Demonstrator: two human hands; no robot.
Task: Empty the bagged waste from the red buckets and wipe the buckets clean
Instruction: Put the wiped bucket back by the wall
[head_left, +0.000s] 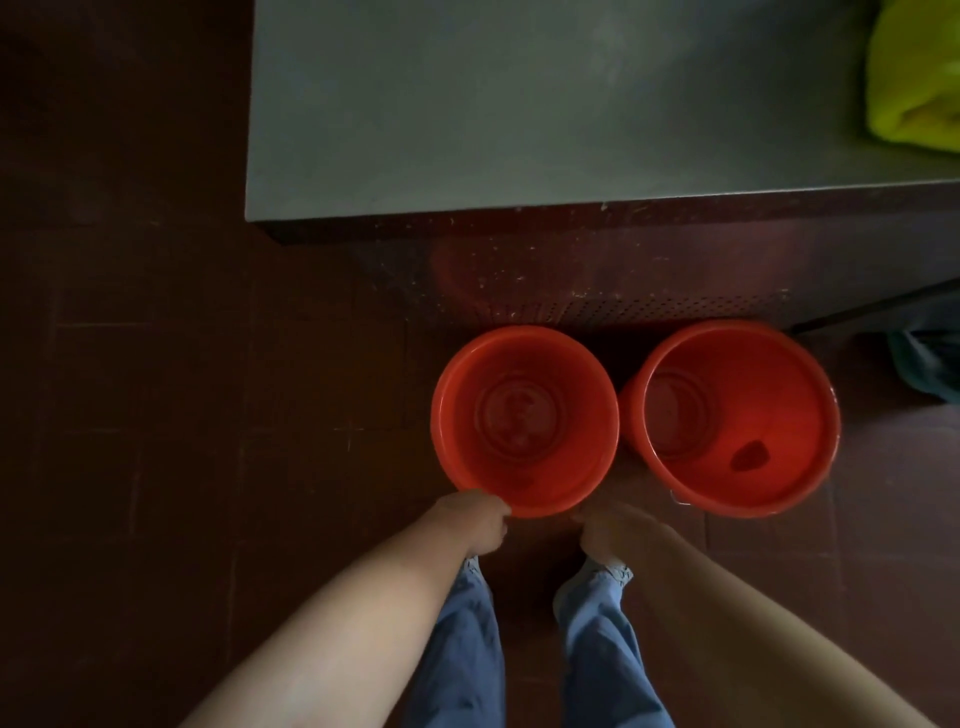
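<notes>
**Both hands at the near rim of the left bucket**

Nearest you, your legs in blue trousers (467, 649) stand on the dark red tiled floor (208, 415). Your left hand (475, 522) is curled against the rim of the left bucket (576, 395) at about 7 o'clock on its circle, fingers closed on the edge. Your right hand (618, 530) sits just outside the same rim at about 5 o'clock. It is blurred and in shadow, so you cannot tell whether it grips the bucket or only touches it.

The left bucket stands upright at your 12 o'clock, its ringed bottom showing. The right bucket (779, 395) stands upright at your 1 o'clock, just beside the first, with a darker red patch low on its inner wall.

Beyond both buckets runs a perforated panel (649, 306) under a grey counter (519, 104). A teal object (930, 364) lies at 3 o'clock from the right bucket. Farthest off, at 2 o'clock, a yellow-green bundle (914, 78) rests on the counter.
</notes>
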